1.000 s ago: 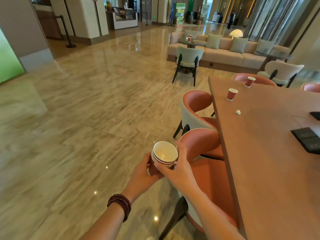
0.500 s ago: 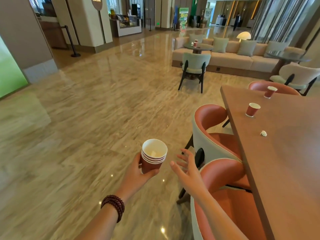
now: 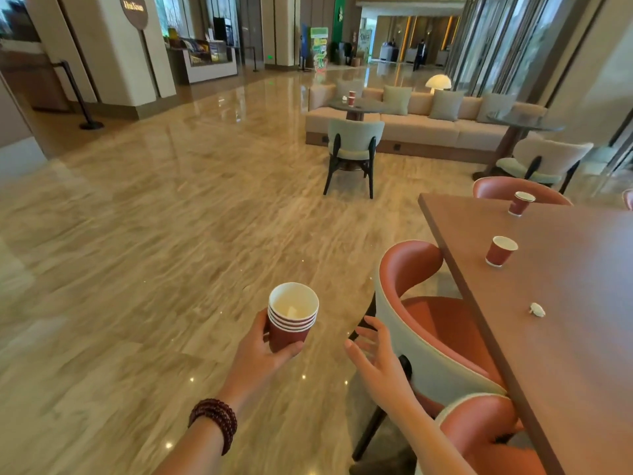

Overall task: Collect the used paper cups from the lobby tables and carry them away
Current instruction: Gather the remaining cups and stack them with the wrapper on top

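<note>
Paper cups, red outside and white inside, sit nested in a short stack [image 3: 292,317] held low in front of us, above the polished stone floor. Our left hand [image 3: 263,351], with a dark bead bracelet [image 3: 214,418] at the wrist, wraps its fingers and thumb around the lower part of the stack. A small pale scrap lies inside the top cup. Our right hand [image 3: 376,361] hangs beside the stack with fingers spread and relaxed, holding nothing, just in front of the curved back of an orange chair [image 3: 428,337].

To our right runs a long brown table [image 3: 582,354]. On it stand two more red cups, well apart from each other: a nearer cup [image 3: 500,251] and a farther cup [image 3: 520,203] close to the table's far end. A small white crumpled scrap [image 3: 537,309] lies on the tabletop nearer to us.

Across the lobby, a small round table [image 3: 363,106] in front of a beige sofa [image 3: 428,128] carries at least one more red cup [image 3: 351,98]; it is too small for us to count.

We judge the task partly done: several cups are gathered in hand, the cups on the long table and the distant round table are yet to be collected, and nothing has been carried away.
</note>
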Tool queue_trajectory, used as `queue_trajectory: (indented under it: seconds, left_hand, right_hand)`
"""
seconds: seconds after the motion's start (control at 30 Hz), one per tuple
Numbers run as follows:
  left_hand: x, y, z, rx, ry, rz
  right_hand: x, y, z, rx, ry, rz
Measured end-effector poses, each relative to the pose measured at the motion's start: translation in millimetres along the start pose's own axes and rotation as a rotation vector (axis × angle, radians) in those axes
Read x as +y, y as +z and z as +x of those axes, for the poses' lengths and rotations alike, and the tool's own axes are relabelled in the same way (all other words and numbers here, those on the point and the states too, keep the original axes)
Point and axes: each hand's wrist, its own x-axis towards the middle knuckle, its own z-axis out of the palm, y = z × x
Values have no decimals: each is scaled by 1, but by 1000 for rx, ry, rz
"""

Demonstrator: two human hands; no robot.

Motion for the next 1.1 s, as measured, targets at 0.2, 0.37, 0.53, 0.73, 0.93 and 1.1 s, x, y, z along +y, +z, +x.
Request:
queue_trajectory:
  seconds: [0.2,0.37,0.53,0.73,0.93,1.1]
  left_hand:
    - [-3,-8,126,-144,60,-11]
    - [5,-23,227,-255,86,-10]
    - [4,-26,309,-284,90,-46]
    - [-1,-8,392,-331,87,-55]
    - [-1,41,481,-408,117,-46]
    - [16,93,557,-505,140,-40]
  right_hand:
    - [-16,15,99,121,26,57]
    - [-29,27,184,253,50,125]
    - [-30,32,253,368,91,196]
    - [-23,14,327,472,115,196]
    - [-9,-21,408,531,98,167]
    - [1,-61,478,610,92,182]
